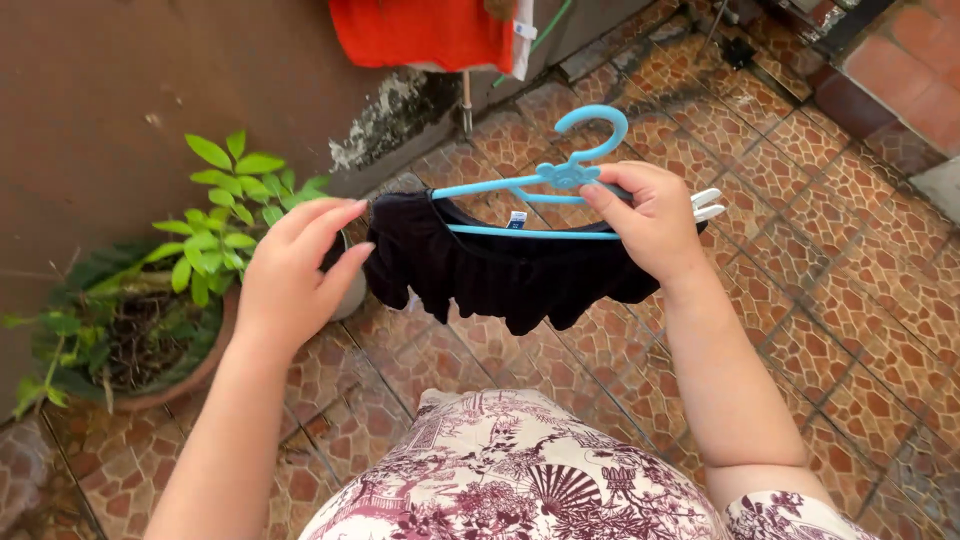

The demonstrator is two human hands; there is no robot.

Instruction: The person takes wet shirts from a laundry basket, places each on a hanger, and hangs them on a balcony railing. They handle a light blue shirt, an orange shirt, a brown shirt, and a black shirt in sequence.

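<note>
We've got the blue hanger held up in front of us, above the tiled floor, long axis running roughly left-right across the view, hook pointing up and away.

Our right hand has it: fingers closed in a pinch around the neck just right of the little flower-shaped hub, thumb underneath. That's the only firm grip in view.

The black garment hangs on the hanger, draped over the lower bar, bunched and ruffled, drooping below it. White clips stick out at the hanger's right end, just past our right hand.

Our left hand is open, fingers spread and slightly curled, holding nothing. It sits just left of the garment's left shoulder, fingertips pointing right toward it. Contact looks like a near miss or a light touch; we can't tell from this angle, since the fingertips overlap the fabric edge.

Key relation: the garment's loose left end lies directly right of the left fingers, along the hanger's axis. The left hand is nearer that end; the right is tied up at the centre.

Potted plant sits on the floor behind the left hand, well below it. Red cloth hangs at the top, apart from everything.
</note>
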